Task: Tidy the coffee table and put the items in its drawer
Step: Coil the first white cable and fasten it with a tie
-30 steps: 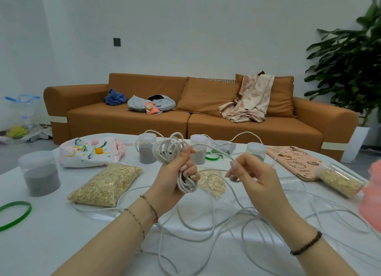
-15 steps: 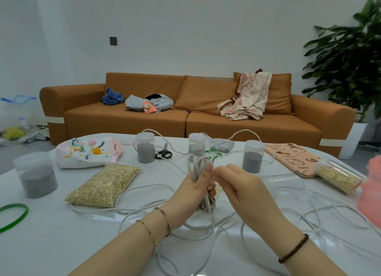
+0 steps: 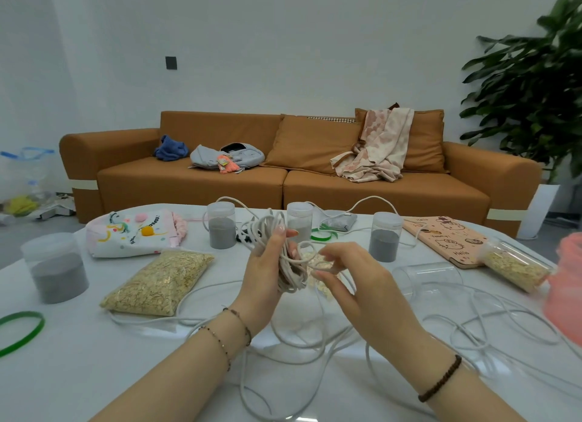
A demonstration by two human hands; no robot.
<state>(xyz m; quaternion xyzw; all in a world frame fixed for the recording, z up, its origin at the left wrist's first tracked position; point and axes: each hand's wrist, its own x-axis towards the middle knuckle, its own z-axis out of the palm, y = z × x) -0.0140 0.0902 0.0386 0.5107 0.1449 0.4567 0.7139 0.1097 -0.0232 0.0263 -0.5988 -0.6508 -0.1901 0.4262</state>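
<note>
Low on the white coffee table (image 3: 78, 377), slack loops of white cord (image 3: 310, 347). Just above, left hand (image 3: 267, 275) gripping the wound bundle (image 3: 291, 276), right hand (image 3: 356, 283) pinching the next loop. Seemingly mid-coiling; next, laying that loop onto the bundle. Farther back, lidded jars of grey powder (image 3: 222, 229).

Pink object (image 3: 565, 289), right edge: blurred, cut off. Green ring (image 3: 22, 330), near left: cut by edge. Black item (image 3: 244, 237) behind cord bundle (image 3: 291, 273): mostly hidden.
</note>
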